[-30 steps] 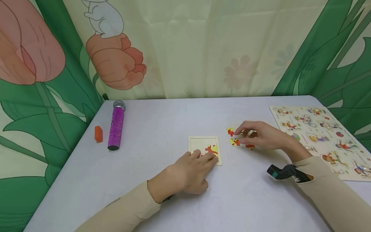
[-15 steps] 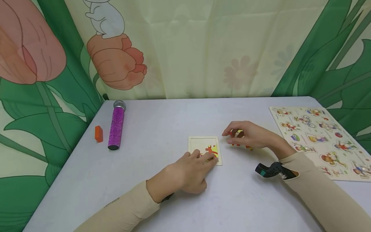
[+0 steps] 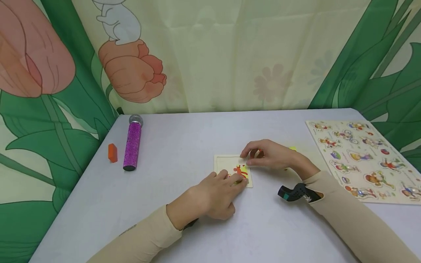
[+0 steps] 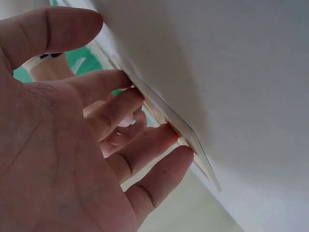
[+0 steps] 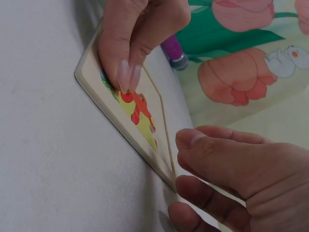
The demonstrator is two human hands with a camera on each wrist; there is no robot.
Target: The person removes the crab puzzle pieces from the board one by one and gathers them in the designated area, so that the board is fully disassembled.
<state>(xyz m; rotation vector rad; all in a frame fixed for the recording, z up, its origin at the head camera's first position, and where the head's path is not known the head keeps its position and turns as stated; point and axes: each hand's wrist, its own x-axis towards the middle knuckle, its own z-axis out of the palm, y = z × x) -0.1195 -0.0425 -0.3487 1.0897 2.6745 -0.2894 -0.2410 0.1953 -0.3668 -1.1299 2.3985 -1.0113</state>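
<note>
Currently resting the left hand [image 3: 215, 197] on the small wooden board [image 3: 227, 160], with fingers mostly straightened, slightly spread, touching by the tips and gripping nothing. Holding the right hand [image 3: 271, 155] at the far right corner of that board, with thumb and forefinger curving toward each other across a narrow gap; not being able to tell of anything pinched between them, nor of contact with the rim.

Finding the board, then, on the middle of the counter [image 3: 177, 146], directly under the left fingers and just to the near left of the right ones; counting the left hand as the nearer. Judging this relation the one to mind: having the bare part of the recess spreading along the far and left sides, within easy reach of the right fingertips. Seeing no clear long axis, looking almost square.

Showing pale, smooth wood, a raised rim and, toward the near right, a bright yellow picture [image 5: 140, 126] with red-orange shapes, partly hidden by the left fingers. Glimpsing a yellow scrap [image 3: 292, 148], probably a loose piece, behind the right hand. Noticing also a glittery purple microphone [image 3: 132, 142] with a rounded mesh head, a smooth orange block [image 3: 112, 152] and a large flat picture board [image 3: 368, 160].
</note>
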